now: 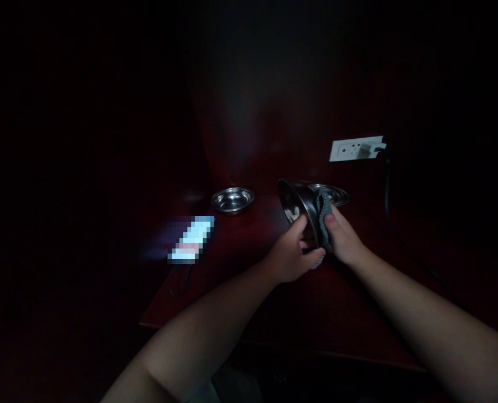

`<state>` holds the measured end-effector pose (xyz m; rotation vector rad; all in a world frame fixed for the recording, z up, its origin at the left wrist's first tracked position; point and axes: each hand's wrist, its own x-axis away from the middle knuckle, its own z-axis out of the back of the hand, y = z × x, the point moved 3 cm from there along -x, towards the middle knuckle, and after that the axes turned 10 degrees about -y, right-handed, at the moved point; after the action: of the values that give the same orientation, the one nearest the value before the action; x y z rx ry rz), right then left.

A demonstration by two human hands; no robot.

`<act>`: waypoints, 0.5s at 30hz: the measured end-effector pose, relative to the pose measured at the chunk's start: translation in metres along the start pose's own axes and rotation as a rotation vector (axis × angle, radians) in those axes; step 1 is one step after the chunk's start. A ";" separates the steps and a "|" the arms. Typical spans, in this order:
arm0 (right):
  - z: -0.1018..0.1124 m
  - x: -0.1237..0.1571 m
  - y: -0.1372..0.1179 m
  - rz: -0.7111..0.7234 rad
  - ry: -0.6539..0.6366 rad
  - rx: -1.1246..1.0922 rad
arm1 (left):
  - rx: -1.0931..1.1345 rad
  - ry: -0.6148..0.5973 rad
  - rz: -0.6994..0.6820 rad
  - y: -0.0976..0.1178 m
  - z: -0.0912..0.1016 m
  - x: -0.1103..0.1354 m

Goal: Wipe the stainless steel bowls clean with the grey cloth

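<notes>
A shiny metal bowl [290, 201] is tilted on its side above the table, its hollow turned to the left. My left hand [293, 254] grips the bowl's lower rim, fingers closed around it. Against the bowl's outside, my right hand [344, 232] presses a folded grey cloth [324, 215], which has a checked or dotted edge. Part of the cloth hangs below the bowl near my left fingers. Behind the bowl, partly hidden by it, lie round metal dishes [337, 193], perhaps stacked; I cannot tell how many.
Another metal bowl [233, 201] stands upright at the back left of the dark red table [240, 302]. A bright, pixelated phone-like object [192, 240] lies left, with a cord loop [179, 282]. A wall socket [356, 149] holds a plug; its black cable [387, 193] runs down right.
</notes>
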<state>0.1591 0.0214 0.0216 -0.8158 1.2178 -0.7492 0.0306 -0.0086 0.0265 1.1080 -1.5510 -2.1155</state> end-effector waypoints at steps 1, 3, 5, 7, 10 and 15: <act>0.000 0.000 -0.001 0.012 -0.006 0.009 | 0.022 0.000 0.003 0.000 0.000 0.000; -0.001 0.000 -0.002 0.042 -0.018 0.031 | 0.058 0.009 0.002 0.001 0.000 -0.001; -0.001 0.000 -0.003 0.061 -0.021 0.046 | 0.086 0.020 -0.013 0.002 0.000 -0.001; 0.000 -0.001 -0.002 0.069 -0.017 0.055 | 0.108 0.034 -0.028 0.002 0.000 -0.002; 0.003 -0.002 0.000 0.077 -0.034 0.086 | 0.132 0.060 -0.025 0.001 0.001 -0.002; 0.005 -0.003 0.002 0.120 -0.080 0.174 | 0.216 0.100 -0.066 0.004 0.002 -0.004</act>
<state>0.1637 0.0258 0.0221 -0.6185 1.1034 -0.7070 0.0306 -0.0061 0.0324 1.3315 -1.7487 -1.9352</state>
